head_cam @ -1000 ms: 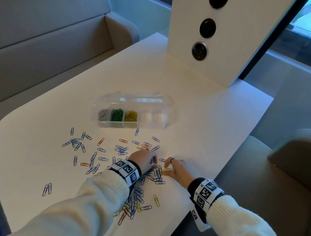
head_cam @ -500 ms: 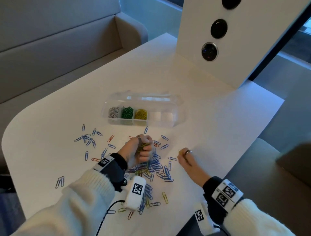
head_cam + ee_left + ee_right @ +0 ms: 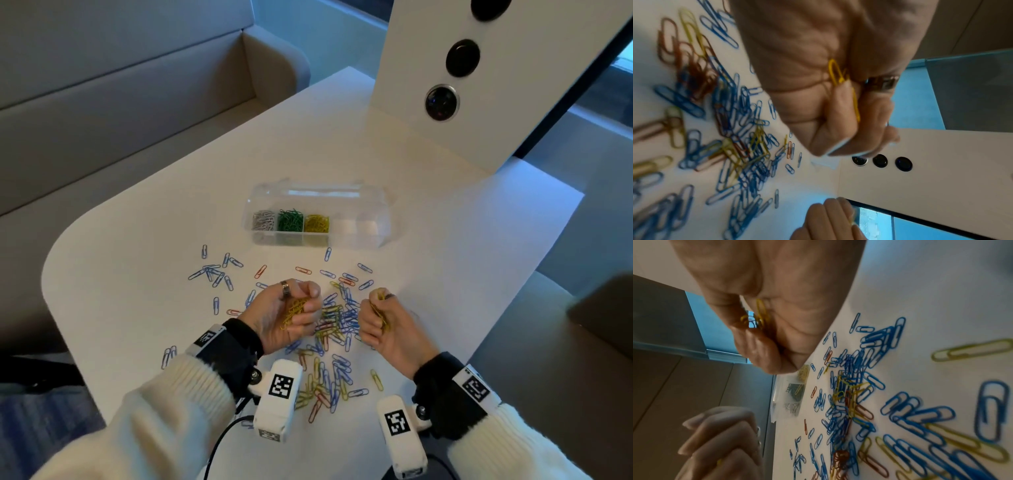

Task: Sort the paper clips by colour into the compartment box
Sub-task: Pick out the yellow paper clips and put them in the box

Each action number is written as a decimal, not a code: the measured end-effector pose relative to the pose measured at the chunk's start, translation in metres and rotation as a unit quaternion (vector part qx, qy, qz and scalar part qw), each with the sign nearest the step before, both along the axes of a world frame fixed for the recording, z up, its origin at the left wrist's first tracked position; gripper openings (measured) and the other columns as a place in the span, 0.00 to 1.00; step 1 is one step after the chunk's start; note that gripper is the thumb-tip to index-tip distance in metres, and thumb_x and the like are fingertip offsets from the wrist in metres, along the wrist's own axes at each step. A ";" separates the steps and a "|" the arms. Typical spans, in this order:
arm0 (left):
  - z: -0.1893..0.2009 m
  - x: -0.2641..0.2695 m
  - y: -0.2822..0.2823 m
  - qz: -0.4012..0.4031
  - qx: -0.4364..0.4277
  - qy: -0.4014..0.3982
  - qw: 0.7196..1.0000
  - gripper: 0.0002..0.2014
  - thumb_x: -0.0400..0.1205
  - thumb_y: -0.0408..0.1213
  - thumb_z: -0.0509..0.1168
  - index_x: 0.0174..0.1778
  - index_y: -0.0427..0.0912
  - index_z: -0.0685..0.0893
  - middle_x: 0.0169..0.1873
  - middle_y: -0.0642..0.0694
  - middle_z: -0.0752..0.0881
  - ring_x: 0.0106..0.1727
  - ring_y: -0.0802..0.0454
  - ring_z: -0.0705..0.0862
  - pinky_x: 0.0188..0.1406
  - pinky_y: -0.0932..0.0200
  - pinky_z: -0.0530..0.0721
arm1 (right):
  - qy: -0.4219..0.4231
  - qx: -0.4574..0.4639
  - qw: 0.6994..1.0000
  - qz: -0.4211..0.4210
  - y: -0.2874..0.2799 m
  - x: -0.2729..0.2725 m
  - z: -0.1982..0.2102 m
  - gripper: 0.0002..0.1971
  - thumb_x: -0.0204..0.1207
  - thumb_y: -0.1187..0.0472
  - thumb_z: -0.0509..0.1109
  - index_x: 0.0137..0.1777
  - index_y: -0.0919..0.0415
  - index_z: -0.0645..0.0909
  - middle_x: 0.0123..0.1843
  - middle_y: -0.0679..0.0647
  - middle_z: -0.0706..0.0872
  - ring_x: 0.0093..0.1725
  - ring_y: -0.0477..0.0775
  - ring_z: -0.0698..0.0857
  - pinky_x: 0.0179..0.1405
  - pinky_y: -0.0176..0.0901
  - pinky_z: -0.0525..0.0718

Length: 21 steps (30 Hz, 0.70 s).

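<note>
Above the clip pile [image 3: 334, 329] — both hands [image 3: 287, 313] [image 3: 385, 325] clutch yellow clips [image 3: 294, 310].

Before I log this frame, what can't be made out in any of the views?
- Clip counts in the left hand and right hand: curled fingers cover the yellow clips in all views.
- Two right compartments of the compartment box: contents unclear in the head view; glare.
- Near clips in the wrist views: blurred.

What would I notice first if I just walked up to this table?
Probably the jumble of blue, yellow and red paper clips spread over the white table. Right above it, the left hand and the right hand each hold a bunch of yellow clips. Farther back stands a clear compartment box with silver, green and yellow clips sorted inside.
</note>
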State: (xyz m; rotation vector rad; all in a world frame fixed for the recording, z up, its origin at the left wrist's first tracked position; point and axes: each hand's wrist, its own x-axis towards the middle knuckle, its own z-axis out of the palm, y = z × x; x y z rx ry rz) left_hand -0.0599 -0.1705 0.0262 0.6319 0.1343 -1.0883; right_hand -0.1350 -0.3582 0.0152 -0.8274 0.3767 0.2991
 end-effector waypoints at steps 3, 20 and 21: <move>-0.005 -0.004 0.016 -0.052 0.174 -0.039 0.983 0.08 0.80 0.28 0.55 0.44 0.36 0.79 0.21 0.49 0.69 0.18 0.59 0.63 0.14 0.68 0.59 | 0.011 -0.006 1.000 -0.003 0.008 -0.011 -0.010 0.07 0.75 0.67 0.55 0.50 0.60 0.72 0.27 0.52 0.67 0.24 0.47 0.65 0.19 0.35 0.68; -0.060 -0.053 0.040 -0.399 0.441 -0.627 0.504 0.25 0.74 0.53 0.70 0.66 0.57 0.71 0.56 0.48 0.83 0.56 0.49 0.80 0.53 0.57 0.76 | 0.041 -0.551 0.833 -0.009 0.011 -0.076 -0.069 0.13 0.84 0.69 0.53 0.41 0.53 0.71 0.36 0.46 0.72 0.36 0.36 0.74 0.44 0.31 0.70; -0.061 -0.053 0.038 -0.394 0.439 -0.632 0.504 0.24 0.75 0.53 0.70 0.66 0.56 0.72 0.56 0.49 0.83 0.56 0.49 0.80 0.51 0.57 0.75 | 0.043 -0.576 0.816 0.008 0.009 -0.078 -0.072 0.10 0.83 0.65 0.58 0.42 0.50 0.71 0.33 0.45 0.71 0.33 0.38 0.73 0.43 0.35 0.70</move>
